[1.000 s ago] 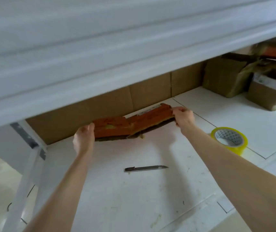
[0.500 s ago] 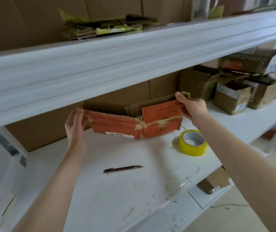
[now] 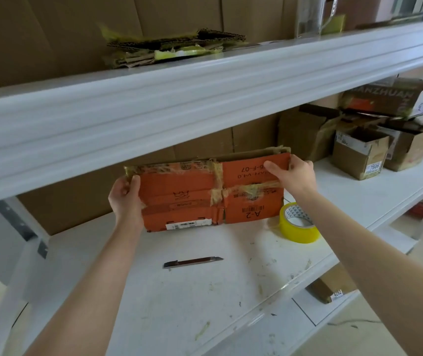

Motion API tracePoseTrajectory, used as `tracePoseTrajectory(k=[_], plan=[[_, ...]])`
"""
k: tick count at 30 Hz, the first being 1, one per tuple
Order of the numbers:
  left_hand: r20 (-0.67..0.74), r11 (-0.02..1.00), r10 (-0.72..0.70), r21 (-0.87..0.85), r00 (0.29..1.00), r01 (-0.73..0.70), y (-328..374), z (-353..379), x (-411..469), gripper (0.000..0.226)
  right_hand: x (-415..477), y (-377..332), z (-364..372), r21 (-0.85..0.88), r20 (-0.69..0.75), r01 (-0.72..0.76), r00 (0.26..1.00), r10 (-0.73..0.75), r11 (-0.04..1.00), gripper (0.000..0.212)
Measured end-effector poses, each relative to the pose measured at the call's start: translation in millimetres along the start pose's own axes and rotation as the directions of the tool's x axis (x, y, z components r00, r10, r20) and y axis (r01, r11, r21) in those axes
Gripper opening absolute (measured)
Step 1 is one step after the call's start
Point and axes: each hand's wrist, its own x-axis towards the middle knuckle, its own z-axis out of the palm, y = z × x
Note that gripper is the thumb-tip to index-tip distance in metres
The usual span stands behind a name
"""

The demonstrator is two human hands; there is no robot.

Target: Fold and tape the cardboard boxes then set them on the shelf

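Note:
A flattened orange cardboard box (image 3: 192,191) with old tape strips and a barcode label stands upright over the white middle shelf (image 3: 179,291). My left hand (image 3: 125,196) grips its left edge, thumb on the front face. My right hand (image 3: 292,173) grips its upper right corner. A yellow tape roll (image 3: 298,223) lies on the shelf just right of the box. A utility knife (image 3: 193,262) lies on the shelf in front of the box.
Several opened brown boxes (image 3: 359,150) crowd the right end of the middle shelf. A pile of flattened cardboard (image 3: 171,47) lies on the upper shelf (image 3: 205,93). Brown cardboard sheets line the back. A small box (image 3: 333,289) sits on the lower level.
The flattened box has been lifted from lying flat at the back of the shelf to standing upright and facing me, and straightened out. The view has tilted up.

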Motion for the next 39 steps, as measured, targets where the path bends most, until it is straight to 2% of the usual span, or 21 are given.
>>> tracePoseTrajectory(k=[2,4,8,12,16,19,21,24,26,28,31,35,39], plan=[[0.078,0.995,-0.047,-0.089,0.996,0.054,-1,-1,1,0.012,-2,2,7,0.247,0.013,-0.043,0.999,0.041,0.968,0.053],[0.165,0.988,-0.049,-0.137,0.985,0.072,-8,-2,-2,0.015,-7,3,14,0.344,0.021,-0.049,0.999,0.044,0.938,0.063],[0.316,0.994,0.003,-0.108,0.949,0.033,-20,3,-9,0.029,-8,0,23,0.352,0.078,0.005,0.996,-0.035,0.936,0.089],[0.366,0.988,0.007,-0.148,0.930,0.051,-15,14,-12,0.042,-4,-8,34,0.327,0.126,0.048,0.988,-0.094,0.944,0.095],[0.392,0.994,0.084,-0.103,0.916,-0.047,-11,18,-15,0.056,-3,-1,36,0.367,0.191,0.058,0.972,-0.136,0.928,0.089],[0.324,0.991,0.106,-0.116,0.940,-0.072,-7,21,-15,0.053,-4,1,31,0.407,0.184,0.066,0.971,-0.153,0.911,0.087],[0.335,0.994,0.108,-0.067,0.936,-0.090,-5,28,-18,0.043,-6,-2,29,0.439,0.175,0.067,0.972,-0.159,0.896,0.080],[0.368,0.998,0.060,-0.024,0.928,-0.055,-16,33,-25,0.037,-13,-9,25,0.402,0.201,0.095,0.961,-0.189,0.911,0.057],[0.380,0.998,0.036,-0.056,0.924,-0.016,-24,30,-25,0.040,-22,-8,19,0.395,0.283,0.086,0.936,-0.210,0.915,0.055],[0.426,0.995,0.045,-0.098,0.904,-0.003,-24,28,-23,0.052,-33,-1,11,0.432,0.352,0.076,0.903,-0.245,0.899,0.063],[0.510,0.996,0.046,-0.091,0.859,0.001,-15,33,-19,0.067,-44,4,9,0.441,0.400,0.125,0.859,-0.320,0.889,0.058],[0.616,0.997,0.060,-0.073,0.786,-0.020,-13,38,-19,0.055,-40,3,10,0.436,0.433,0.068,0.858,-0.275,0.897,0.054],[0.629,0.997,0.018,-0.070,0.777,0.034,-12,38,-17,0.051,-32,0,9,0.376,0.456,0.043,0.861,-0.225,0.925,0.047]])
